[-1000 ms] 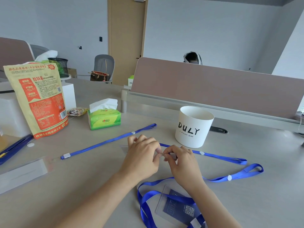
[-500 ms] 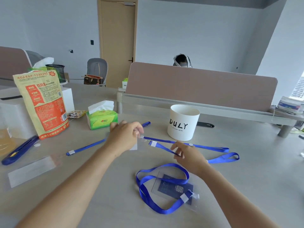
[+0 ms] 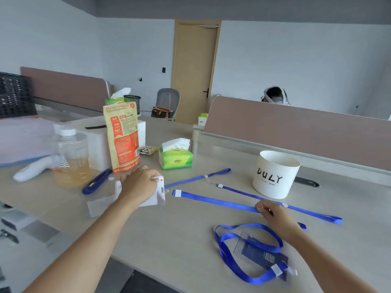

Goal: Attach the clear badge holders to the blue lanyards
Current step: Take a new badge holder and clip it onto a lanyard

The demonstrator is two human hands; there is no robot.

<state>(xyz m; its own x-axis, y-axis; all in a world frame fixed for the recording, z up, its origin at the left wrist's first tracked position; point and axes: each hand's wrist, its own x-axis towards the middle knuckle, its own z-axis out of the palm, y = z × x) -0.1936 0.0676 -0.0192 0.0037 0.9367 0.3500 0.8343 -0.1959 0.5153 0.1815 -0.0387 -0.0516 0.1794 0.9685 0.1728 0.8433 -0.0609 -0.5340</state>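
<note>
My left hand [image 3: 140,185] holds a clear badge holder [image 3: 159,194] with a white insert above the desk at the left. My right hand [image 3: 269,211] pinches a blue lanyard [image 3: 213,201] stretched flat across the desk; its white clip end lies just right of the holder, apart from it. A second blue lanyard [image 3: 195,178] lies straight behind it. Near the front right a finished lanyard [image 3: 237,263] coils around a holder with a dark card [image 3: 261,253]. More clear holders [image 3: 99,206] lie by my left wrist.
A white DULY cup [image 3: 275,174] stands behind the lanyards. A green tissue pack [image 3: 175,158], an orange snack bag [image 3: 123,136], a bottle of yellow liquid [image 3: 72,157] and a blue utility knife [image 3: 96,181] crowd the left. A brown partition [image 3: 296,132] runs along the back.
My hands have separated: the left carried the badge holder leftward, the right slid along the lanyard to the right. The view has swung left.
</note>
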